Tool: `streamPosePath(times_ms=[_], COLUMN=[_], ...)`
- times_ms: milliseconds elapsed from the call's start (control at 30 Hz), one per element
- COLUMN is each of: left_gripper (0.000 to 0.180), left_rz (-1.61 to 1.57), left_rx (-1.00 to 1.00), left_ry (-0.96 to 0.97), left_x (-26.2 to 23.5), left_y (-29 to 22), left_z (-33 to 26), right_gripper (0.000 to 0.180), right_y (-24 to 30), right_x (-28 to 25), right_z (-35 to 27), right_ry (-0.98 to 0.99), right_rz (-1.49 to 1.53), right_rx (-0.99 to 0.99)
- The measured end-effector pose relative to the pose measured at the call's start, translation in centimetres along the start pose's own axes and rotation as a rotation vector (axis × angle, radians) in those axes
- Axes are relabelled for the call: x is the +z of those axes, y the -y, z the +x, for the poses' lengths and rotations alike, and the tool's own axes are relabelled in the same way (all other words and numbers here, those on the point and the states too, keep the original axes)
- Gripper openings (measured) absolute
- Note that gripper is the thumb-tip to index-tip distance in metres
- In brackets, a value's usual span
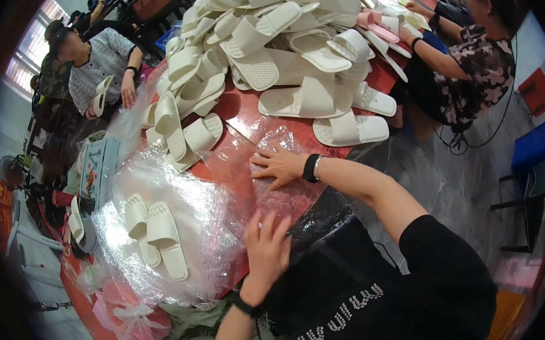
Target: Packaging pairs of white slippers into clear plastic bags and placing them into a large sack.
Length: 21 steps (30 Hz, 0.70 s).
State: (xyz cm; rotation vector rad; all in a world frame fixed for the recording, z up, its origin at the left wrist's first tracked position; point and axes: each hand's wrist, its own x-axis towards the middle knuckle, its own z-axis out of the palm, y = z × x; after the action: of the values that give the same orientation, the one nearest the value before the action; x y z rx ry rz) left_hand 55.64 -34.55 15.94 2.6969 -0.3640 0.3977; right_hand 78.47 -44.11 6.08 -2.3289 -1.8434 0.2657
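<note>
Red work table (pixel 243 112), long, crowded; daylight from a window at far left. Big heap of cream-white foam slide slippers (pixel 276 37) piled over the table's far half.

Right hand (pixel 278 164): open, fingers spread, palm down, pressing flat on a clear crinkled plastic bag (pixel 281 198) lying on the table near edge. Black wristband and a pale bangle on that wrist.

Left hand (pixel 266 246): open, fingers loosely extended, resting on the near edge of the same bag, gripping nothing that I can make out. Dark band on wrist.

Left of the hands: 1 pair of cream slippers (pixel 155 234) lying side by side on a stack of clear plastic bags (pixel 134 268), well apart from both hands.

2 other people seated at the table: 1 in a grey patterned top (pixel 97 62) at far left holding a slipper, 1 in a dark floral top (pixel 474 70) at right
</note>
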Motion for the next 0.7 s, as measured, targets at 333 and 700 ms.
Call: streamPosePath(times_ms=[333, 700], left_gripper=[0.072, 0.069], left_rz=[0.096, 0.199], left_rx=[-0.485, -0.416], left_ry=[0.443, 0.411], left_x=[6.7, 7.1], left_y=[8.7, 8.4], left_z=[1.0, 0.7], right_gripper=[0.057, 0.037], right_y=[-7.1, -12.2], right_x=[-4.6, -9.0], right_z=[-6.7, -4.6], right_ry=[-0.612, -0.095], right_rz=[-0.218, -0.35], right_rx=[0.726, 0.383])
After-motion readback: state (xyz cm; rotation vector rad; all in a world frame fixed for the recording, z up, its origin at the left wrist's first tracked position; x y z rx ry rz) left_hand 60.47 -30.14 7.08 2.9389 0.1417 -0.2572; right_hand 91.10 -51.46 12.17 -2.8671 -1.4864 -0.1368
